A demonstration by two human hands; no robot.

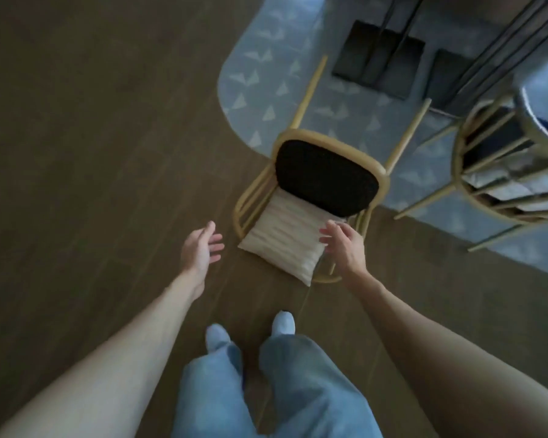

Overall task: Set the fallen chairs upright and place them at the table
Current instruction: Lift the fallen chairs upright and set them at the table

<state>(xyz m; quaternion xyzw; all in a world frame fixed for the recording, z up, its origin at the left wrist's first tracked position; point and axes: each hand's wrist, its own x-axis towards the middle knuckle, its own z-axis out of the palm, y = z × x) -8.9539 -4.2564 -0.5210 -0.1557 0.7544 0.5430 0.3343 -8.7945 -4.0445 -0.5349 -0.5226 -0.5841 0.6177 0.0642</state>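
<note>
A fallen chair (pixel 325 177) with a tan frame lies on its back on the wooden floor, the black underside of its seat facing up and two legs pointing toward the rug. A cream cushion (pixel 285 240) lies against its backrest. My left hand (pixel 201 248) hovers open to the left of the cushion, apart from it. My right hand (pixel 344 243) reaches with spread fingers at the cushion's right edge, beside the chair's curved back frame. A second chair (pixel 494 172) stands at the right next to the table (pixel 541 99).
A pale blue patterned rug (pixel 276 83) lies under the table area. Dark square table bases (pixel 377 58) stand on it at the top. My legs in blue jeans and socks (pixel 282 322) stand on the brown wooden floor (pixel 92 153).
</note>
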